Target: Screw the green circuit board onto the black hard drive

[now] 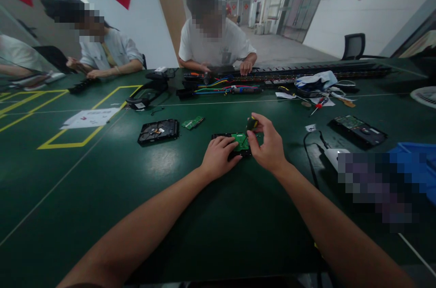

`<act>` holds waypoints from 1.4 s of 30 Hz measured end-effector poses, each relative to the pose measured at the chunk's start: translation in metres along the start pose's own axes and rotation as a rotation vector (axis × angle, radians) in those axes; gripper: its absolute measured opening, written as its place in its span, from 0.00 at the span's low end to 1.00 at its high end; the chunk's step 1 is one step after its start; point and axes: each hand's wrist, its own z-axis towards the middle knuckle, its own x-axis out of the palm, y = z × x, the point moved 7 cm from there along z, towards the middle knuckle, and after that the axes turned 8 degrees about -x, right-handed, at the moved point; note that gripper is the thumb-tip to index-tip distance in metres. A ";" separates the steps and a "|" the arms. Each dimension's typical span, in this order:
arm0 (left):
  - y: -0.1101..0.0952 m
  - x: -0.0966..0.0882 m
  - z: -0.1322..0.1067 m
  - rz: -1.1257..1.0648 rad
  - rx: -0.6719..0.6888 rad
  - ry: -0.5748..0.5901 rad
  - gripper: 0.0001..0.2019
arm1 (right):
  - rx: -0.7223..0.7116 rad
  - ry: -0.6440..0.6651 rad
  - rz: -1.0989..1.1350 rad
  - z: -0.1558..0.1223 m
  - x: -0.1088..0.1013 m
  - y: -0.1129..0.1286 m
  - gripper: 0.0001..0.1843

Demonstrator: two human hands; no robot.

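A black hard drive [221,136] with a green circuit board [241,141] on top lies on the dark green table in front of me. My left hand [218,155] rests on its near left part, fingers curled down over it. My right hand [269,142] is closed round a screwdriver with a black and yellow handle [252,122], held upright with its tip on the green board.
An opened hard drive [158,131] and a loose green board [192,122] lie to the left. Another drive [357,128] sits at the right, near a blue bin [415,161] and a black cable [308,151]. Two people sit across the table among wires and tools.
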 end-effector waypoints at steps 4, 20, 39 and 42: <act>0.000 0.000 0.000 0.005 -0.002 0.006 0.23 | 0.001 0.013 0.009 0.000 -0.002 -0.001 0.31; 0.000 -0.001 0.000 0.014 0.005 -0.007 0.23 | -0.063 -0.044 -0.032 0.004 -0.008 0.006 0.27; 0.000 -0.001 0.000 0.020 0.006 0.000 0.23 | -0.080 -0.053 -0.047 0.004 -0.008 0.008 0.28; 0.000 0.000 0.000 0.019 0.008 0.002 0.23 | -0.078 -0.055 -0.048 0.004 -0.008 0.007 0.28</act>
